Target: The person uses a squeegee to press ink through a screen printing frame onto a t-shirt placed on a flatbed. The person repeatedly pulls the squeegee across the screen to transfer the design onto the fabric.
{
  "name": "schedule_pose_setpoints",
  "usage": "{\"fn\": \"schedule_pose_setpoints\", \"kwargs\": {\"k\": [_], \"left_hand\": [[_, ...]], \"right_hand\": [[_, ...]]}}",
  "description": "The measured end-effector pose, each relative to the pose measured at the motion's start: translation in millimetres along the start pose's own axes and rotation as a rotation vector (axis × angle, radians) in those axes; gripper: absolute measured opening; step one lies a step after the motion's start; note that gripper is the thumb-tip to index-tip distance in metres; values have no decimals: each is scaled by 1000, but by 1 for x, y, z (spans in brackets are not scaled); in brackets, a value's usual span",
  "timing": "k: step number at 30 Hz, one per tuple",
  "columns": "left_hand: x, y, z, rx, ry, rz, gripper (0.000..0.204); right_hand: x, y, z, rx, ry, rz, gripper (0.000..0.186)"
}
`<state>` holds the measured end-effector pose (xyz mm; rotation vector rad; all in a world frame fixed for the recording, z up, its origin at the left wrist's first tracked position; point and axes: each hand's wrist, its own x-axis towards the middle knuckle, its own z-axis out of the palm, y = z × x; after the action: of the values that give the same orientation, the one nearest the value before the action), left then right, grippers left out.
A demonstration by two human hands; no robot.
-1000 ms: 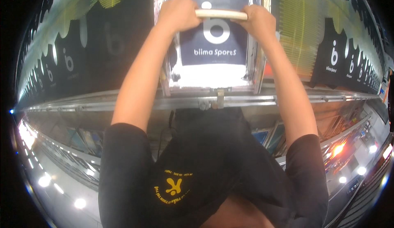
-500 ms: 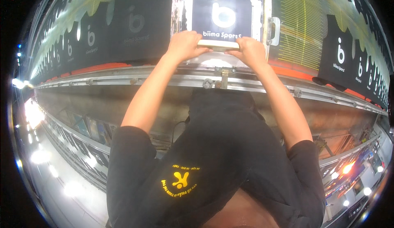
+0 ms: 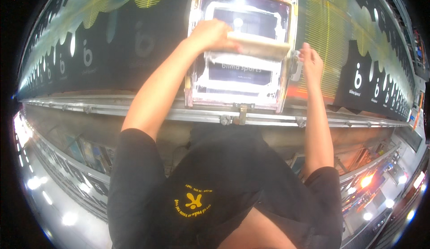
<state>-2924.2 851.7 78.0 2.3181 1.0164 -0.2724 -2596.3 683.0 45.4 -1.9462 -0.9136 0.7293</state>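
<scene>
Overhand, left hand (image 3: 215, 36) gripping squeegee (image 3: 262, 45), right hand (image 3: 311, 66) upright, unclenched, beside metal handle (image 3: 295, 70)

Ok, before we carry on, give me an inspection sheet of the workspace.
Surface: dark pieces with white marks lie on both sides of the frame; yellow-lined stretches between.
Job's things: pale bar-shaped tool lies across the frame, slightly blurred.
Clutter: nothing seen.
Hands: left hand grips the tool's left end; right hand is off it, fingers partly curled, near the frame's metal handle, contact unclear.
Cables: nothing seen.
Surroundings: metal rail on the near side; bright lamps; orange glow.
</scene>
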Motion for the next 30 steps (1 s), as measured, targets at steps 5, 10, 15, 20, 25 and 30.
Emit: {"fn": "schedule_pose_setpoints", "kwargs": {"k": [5, 10, 15, 20, 25, 30], "left_hand": [[73, -27, -43, 139, 280, 157, 60], [103, -37, -52, 136, 89, 107, 34], [83, -31, -37, -89, 56, 114, 45], [17, -15, 5, -218, 70, 36, 53], [-109, 18, 117, -142, 318, 274, 63], [-180, 49, 145, -217, 408, 235, 61]], "right_hand": [[7, 68, -25, -43, 119, 180, 49], [-4, 49, 7, 108, 50, 346, 45], [-5, 14, 3, 183, -19, 442, 44], [-4, -15, -2, 270, -6, 389, 39], [-5, -16, -6, 324, -58, 343, 45], [-7, -16, 12, 295, 69, 149, 37]]}}
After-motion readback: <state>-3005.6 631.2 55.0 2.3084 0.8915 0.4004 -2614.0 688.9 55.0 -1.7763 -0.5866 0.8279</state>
